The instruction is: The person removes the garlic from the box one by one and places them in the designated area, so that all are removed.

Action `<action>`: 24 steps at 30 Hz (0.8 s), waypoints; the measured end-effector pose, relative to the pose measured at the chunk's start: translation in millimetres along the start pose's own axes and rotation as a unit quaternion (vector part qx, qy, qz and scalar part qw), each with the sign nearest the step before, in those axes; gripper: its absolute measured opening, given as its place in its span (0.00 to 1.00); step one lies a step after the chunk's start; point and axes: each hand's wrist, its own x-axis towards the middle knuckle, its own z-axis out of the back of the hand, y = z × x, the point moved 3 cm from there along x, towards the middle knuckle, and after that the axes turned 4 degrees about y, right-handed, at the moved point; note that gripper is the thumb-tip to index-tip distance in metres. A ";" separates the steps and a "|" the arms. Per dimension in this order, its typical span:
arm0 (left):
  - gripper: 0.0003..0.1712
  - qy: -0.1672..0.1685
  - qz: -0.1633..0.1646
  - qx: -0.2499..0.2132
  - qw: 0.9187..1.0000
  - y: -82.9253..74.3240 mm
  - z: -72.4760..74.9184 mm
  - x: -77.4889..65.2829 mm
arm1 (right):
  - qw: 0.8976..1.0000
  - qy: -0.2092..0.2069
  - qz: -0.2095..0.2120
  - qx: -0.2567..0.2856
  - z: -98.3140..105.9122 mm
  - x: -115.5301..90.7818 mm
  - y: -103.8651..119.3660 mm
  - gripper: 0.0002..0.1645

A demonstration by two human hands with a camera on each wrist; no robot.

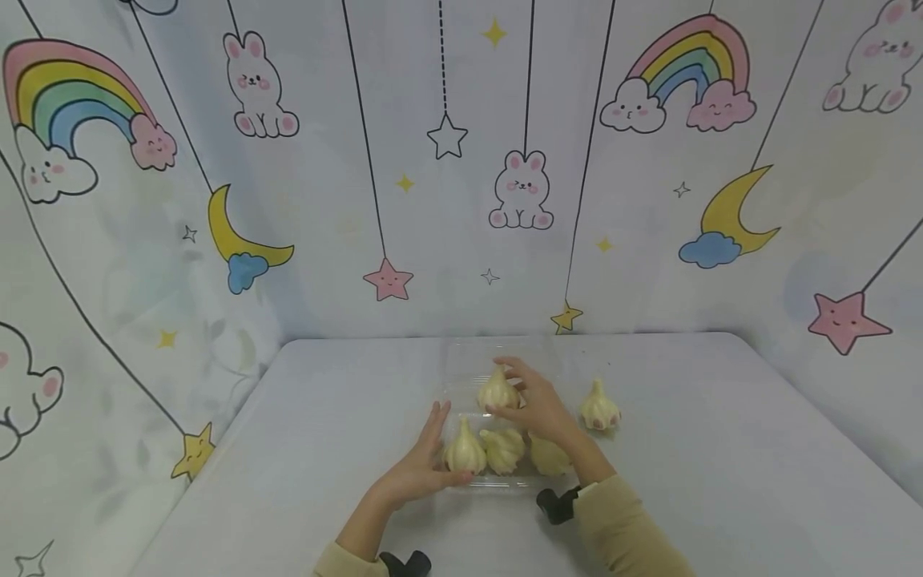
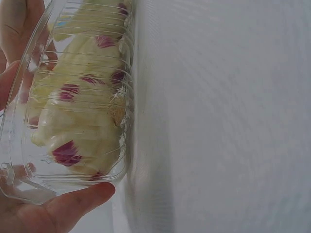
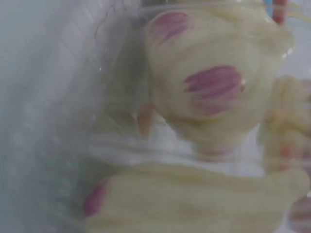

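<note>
Right hand (image 1: 537, 407): is pinching the held garlic (image 1: 497, 391) between thumb and fingers, parted to its width.
Held garlic: is pointing stem up over the far part of the box (image 1: 497, 484); whether it is touching the bottom, cannot tell.
Left hand (image 1: 414, 473): is spreading thumb and nearly straight fingers against the box's near left corner.
Near row (image 1: 502, 450): three garlics are sitting inside the box.
Loose garlic (image 1: 600, 409): is standing on the table (image 1: 303, 433), right of the box.
</note>
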 end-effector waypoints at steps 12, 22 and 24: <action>0.60 0.001 0.003 -0.006 1.000 -0.4 -0.4 0.3 | 1.000 -0.013 -0.004 0.010 17.3 -11.4 -4.5 0.43; 0.61 0.001 0.000 -0.003 1.000 -5.0 0.4 -2.1 | 0.999 -0.029 -0.016 0.005 31.7 -20.3 -3.3 0.44; 0.61 0.000 -0.001 -0.001 1.000 -5.3 0.7 -2.4 | 0.999 -0.033 -0.021 0.006 33.3 -21.7 -4.3 0.45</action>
